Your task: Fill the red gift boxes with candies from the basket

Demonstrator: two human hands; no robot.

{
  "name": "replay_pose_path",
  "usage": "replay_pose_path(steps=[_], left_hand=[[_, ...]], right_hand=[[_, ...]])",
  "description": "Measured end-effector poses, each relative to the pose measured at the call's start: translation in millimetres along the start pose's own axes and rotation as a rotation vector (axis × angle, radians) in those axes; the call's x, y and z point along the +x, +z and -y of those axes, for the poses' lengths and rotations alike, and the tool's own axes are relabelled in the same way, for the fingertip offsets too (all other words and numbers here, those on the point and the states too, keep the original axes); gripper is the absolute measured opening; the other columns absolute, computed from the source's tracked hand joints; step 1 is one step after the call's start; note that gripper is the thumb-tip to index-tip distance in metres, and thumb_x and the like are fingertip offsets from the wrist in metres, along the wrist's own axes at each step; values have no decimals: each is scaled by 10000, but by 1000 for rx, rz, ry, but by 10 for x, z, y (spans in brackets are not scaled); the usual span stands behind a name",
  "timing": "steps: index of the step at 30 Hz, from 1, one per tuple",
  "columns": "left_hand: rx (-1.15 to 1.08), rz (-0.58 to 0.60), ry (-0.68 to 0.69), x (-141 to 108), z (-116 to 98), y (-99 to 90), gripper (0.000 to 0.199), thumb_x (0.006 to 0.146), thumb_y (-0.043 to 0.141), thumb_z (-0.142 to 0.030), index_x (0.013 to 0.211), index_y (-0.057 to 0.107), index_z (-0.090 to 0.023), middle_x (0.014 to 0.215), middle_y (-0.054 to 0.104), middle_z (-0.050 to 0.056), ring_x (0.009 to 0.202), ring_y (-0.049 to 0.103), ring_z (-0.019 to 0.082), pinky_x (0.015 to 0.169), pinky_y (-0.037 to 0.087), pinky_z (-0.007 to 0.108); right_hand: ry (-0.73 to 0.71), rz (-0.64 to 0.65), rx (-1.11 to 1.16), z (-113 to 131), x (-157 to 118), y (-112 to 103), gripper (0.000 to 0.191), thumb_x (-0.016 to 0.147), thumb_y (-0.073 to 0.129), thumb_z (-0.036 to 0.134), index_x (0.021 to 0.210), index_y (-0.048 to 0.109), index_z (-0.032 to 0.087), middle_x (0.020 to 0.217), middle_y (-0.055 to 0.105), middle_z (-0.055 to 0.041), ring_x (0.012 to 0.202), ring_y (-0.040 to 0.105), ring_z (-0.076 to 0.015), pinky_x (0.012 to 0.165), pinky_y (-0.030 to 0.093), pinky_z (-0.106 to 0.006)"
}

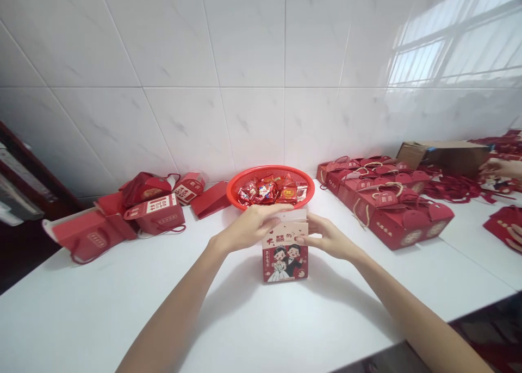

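A small red-and-cream gift box [285,267], printed with a cartoon bride and groom, stands upright on the white table in front of me. My left hand [255,226] grips its upper left side, with the fingers reaching across the top. My right hand [328,236] holds the upper right side between thumb and fingers. The pale top panel [294,215] rises between both hands, and part of it is hidden by my left fingers. Just behind the box, a red plastic basket [308,194] holds several wrapped candies [267,190].
Several red boxes [157,215] lie in a loose group on the left. Rows of closed red boxes with rope handles [393,221] stand on the right. Beyond them are a cardboard box [448,155], red ribbons [452,187] and another person's hand [501,168]. A tiled wall [253,123] bounds the table's back.
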State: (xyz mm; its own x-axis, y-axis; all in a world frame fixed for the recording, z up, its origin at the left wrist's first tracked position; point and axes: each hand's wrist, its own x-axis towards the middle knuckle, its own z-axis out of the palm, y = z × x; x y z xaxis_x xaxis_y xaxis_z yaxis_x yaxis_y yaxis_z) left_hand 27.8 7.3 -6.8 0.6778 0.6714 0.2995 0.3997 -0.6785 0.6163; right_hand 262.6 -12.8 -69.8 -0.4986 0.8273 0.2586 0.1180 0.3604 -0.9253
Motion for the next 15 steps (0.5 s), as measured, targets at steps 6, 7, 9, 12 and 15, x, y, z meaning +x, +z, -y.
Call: replay_pose_path(steps=[6, 7, 9, 12, 15], left_hand=[[-201, -100, -123, -4, 188, 71, 691, 833, 683, -401, 1449, 432, -217, 1265, 660, 118, 1159, 626, 281, 995, 496, 425], [-279, -106, -141, -13, 249, 95, 728, 816, 700, -401, 1454, 411, -203, 1249, 662, 128, 1103, 654, 273, 958, 520, 418], [-388, -122, -165, -36, 359, 163, 701, 812, 702, -392, 1421, 429, -181, 1175, 687, 123, 1025, 681, 255, 918, 539, 406], [-430, -174, -169, -79, 455, 286, 564, 838, 670, -389, 1323, 500, -157, 1078, 713, 106, 998, 677, 236, 907, 538, 383], [-386, -269, -159, -109, 473, 377, 467, 856, 637, -375, 1262, 531, -168, 1037, 709, 80, 949, 672, 209, 862, 549, 347]], right_hand=[[-6, -196, 215, -145, 18, 46, 433, 789, 736, 447, 1127, 701, 178, 1085, 739, -106, 978, 688, -265, 869, 547, -418], [-3, -217, 251, -159, 15, 40, 434, 780, 742, 451, 1119, 705, 184, 1084, 740, -104, 978, 688, -262, 859, 549, -406], [7, -252, 298, -184, 2, 34, 435, 767, 750, 463, 1103, 711, 189, 1071, 743, -101, 973, 689, -256, 845, 550, -390], [21, -263, 320, -205, -16, 56, 436, 758, 754, 479, 1080, 709, 189, 1051, 745, -96, 946, 692, -249, 842, 547, -385], [17, -281, 290, -191, -18, 88, 441, 768, 736, 514, 1059, 699, 185, 1058, 738, -97, 939, 687, -244, 857, 542, -387]])
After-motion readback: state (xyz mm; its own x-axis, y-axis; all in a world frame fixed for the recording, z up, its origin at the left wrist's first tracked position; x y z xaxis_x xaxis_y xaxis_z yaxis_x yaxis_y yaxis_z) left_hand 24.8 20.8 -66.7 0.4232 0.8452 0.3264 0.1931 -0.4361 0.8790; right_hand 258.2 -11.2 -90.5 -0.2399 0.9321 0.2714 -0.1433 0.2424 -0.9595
